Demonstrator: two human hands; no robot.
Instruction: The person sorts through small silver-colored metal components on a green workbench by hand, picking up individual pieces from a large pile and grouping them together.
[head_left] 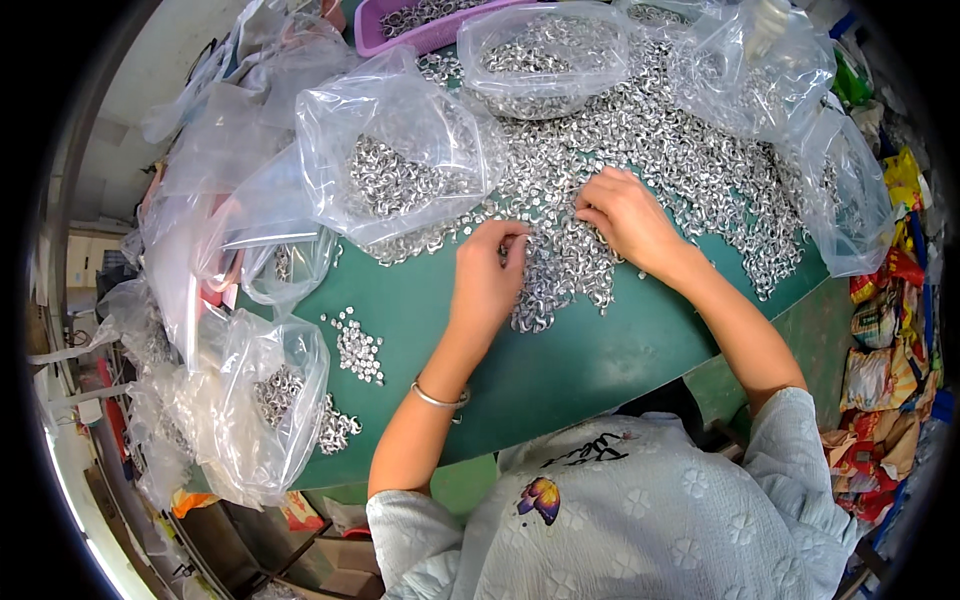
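A wide heap of small curved silver metal pieces [640,130] spreads over the green tabletop [560,370]. At the near-left edge of the heap is my left hand [490,275], its fingers curled in toward the thumb; what they hold, if anything, is hidden. My right hand [628,218] rests farther right and a little farther away, among the pieces, with bent fingers drawn together. Whether a piece is pinched there cannot be made out. Between the hands, a smaller patch of pieces [562,270] reaches toward me. A bracelet [440,401] circles my left wrist.
Clear plastic bags of metal pieces stand at the left [400,150], near left [255,400] and far right [840,200]. A purple basket [375,30] and a bag-covered tub [540,60] stand at the back. Small silver nut-like pieces [358,350] lie left. Colourful packaging [885,350] lies right.
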